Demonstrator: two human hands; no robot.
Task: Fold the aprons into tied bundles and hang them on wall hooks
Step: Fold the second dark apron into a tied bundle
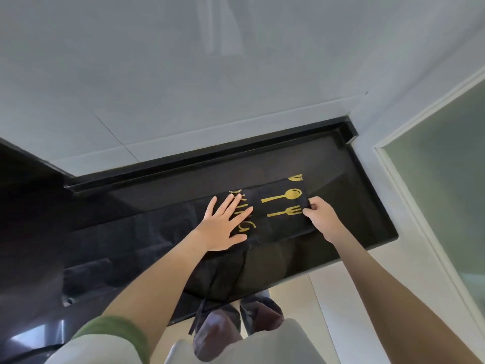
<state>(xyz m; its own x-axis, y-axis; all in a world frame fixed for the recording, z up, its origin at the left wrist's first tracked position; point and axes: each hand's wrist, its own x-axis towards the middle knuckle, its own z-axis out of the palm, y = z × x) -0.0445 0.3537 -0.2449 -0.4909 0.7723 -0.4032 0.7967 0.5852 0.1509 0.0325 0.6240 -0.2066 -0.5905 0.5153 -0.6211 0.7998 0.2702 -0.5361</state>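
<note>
My left hand (225,225) lies flat, grip released, on the apron (278,206). My right hand (320,216) pinches its 3 o'clock edge.

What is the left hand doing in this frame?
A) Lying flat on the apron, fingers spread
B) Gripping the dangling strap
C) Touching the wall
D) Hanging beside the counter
A: the left hand lies flat, fingers straight and spread, on the black apron on the counter, while the right hand pinches the apron's right edge.
</note>
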